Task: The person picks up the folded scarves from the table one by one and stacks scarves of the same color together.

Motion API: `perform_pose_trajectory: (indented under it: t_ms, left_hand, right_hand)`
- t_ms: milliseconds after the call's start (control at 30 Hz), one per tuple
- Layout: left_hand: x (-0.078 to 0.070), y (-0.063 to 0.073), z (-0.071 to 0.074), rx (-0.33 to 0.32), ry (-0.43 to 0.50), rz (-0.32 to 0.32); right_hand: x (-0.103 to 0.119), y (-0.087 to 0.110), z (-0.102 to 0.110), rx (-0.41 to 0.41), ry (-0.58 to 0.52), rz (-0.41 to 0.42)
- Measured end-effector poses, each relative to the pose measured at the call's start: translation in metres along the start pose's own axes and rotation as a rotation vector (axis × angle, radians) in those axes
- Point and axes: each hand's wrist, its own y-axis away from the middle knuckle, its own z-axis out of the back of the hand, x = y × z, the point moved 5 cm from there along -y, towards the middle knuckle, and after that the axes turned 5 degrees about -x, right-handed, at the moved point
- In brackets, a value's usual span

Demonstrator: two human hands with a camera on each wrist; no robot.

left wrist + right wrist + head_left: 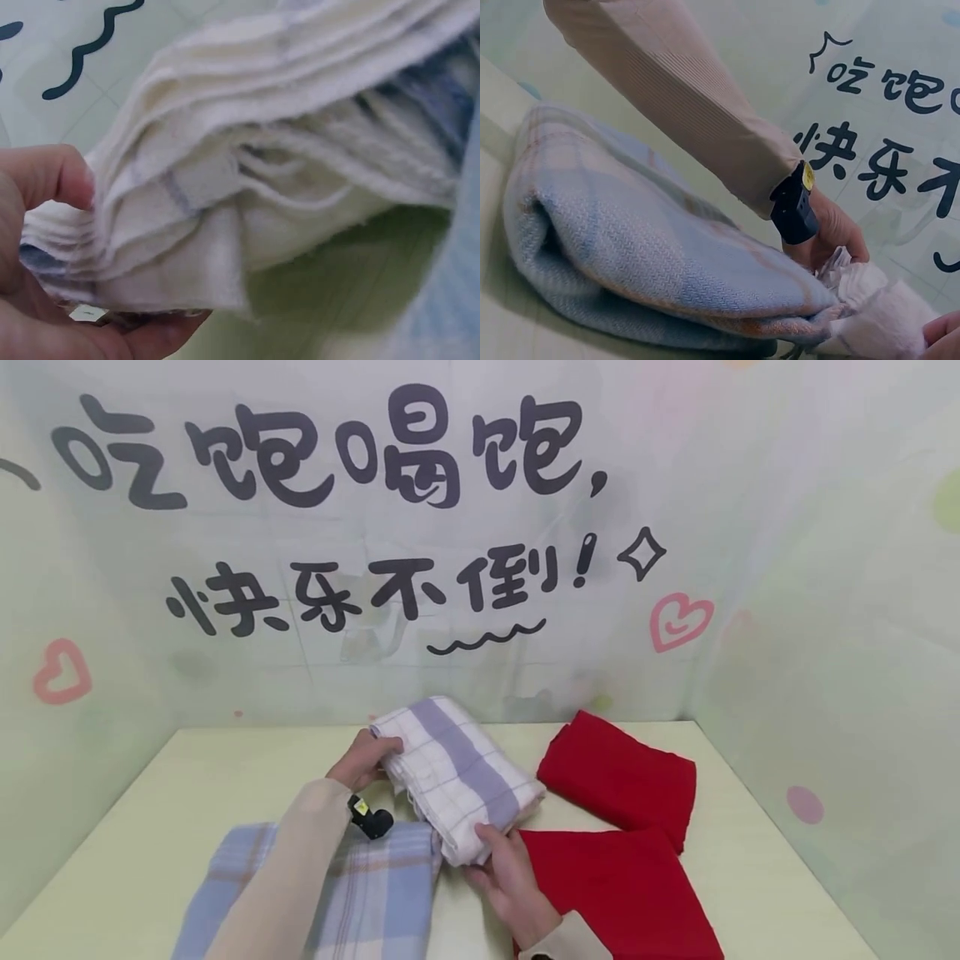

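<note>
Both hands hold a folded white scarf point(450, 768) with lavender stripes, tilted above the table. My left hand point(365, 758) pinches its far left corner, thumb on top; the left wrist view shows that thumb point(56, 176) over the stacked layers, fingers below, and fringe strands hanging out of the fold. My right hand point(513, 885) grips the near right corner, thumb on top. In the right wrist view only a bit of the right hand point(941, 337) shows at the edge. Below the left forearm lies a folded blue plaid scarf point(375, 893), thick and rounded.
Two folded red cloths lie on the right, one farther back point(618, 772) and one nearer point(622, 893), overlapping slightly. The pale table point(247, 768) ends against a printed backdrop point(480, 685) with dark lettering. Side walls of the same cloth close in left and right.
</note>
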Motion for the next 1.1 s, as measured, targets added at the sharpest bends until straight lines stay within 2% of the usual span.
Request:
perform_pose_trajectory:
  t_ms: [367,467,700,1100]
  left_hand:
    - [-0.030,0.021,0.007,-0.099,0.160,-0.086]
    - [-0.033,0.029,0.011,-0.122,0.202,-0.084]
    - [-0.032,0.054,0.025,-0.163,0.294,-0.052]
    - [-0.026,0.103,0.051,-0.369,0.402,-0.085]
  right_hand:
    - [0.027,-0.005,-0.005,-0.009,-0.036,0.078]
    - [0.033,-0.005,-0.007,-0.009,-0.044,0.090]
    - [0.037,-0.003,-0.010,0.001,-0.025,0.094]
    - [0.038,-0.002,-0.024,0.065,0.066,0.085]
